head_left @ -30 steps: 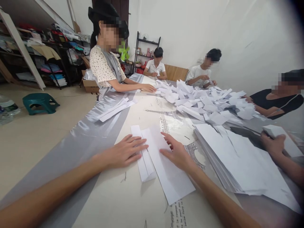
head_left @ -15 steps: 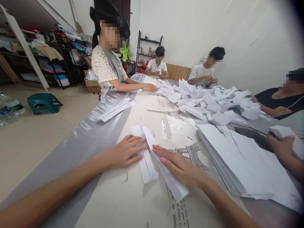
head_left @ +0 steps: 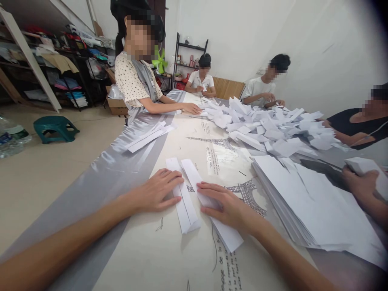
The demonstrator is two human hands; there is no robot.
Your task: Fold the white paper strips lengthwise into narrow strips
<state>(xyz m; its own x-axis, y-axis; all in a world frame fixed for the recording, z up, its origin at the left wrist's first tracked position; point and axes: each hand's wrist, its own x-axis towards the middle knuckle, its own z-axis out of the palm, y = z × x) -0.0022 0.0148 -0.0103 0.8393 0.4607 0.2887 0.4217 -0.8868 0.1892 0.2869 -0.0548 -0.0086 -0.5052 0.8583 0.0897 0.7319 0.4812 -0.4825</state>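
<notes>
Left hand (head_left: 162, 190): palm down, fingers extended and slightly parted, laid over the left edge of a folded white paper strip (head_left: 186, 214); it presses rather than grips. The strip lies flat on the Eiffel Tower-print tablecloth (head_left: 145, 254), a lengthwise seam visible, near end creased.

Right hand (head_left: 222, 202): fingers outstretched, thumb a little apart, resting across a second folded paper strip (head_left: 190, 171). No closed grasp here either. This strip lies just to the right of the first, roughly parallel — a narrow gap of printed cloth shows between them.

Right of the right forearm: a thick stack of white paper (head_left: 303, 202), top sheets uneven. Beyond it, a loose heap of folded white paper pieces (head_left: 263, 125). Farther off on the left, more paper strips (head_left: 150, 137) lie on the silvery cloth border.

At the right edge a co-worker's hand (head_left: 359, 184) holds a white block-shaped object (head_left: 371, 171) — contents cannot be told. Four co-workers sit or stand around the table.
</notes>
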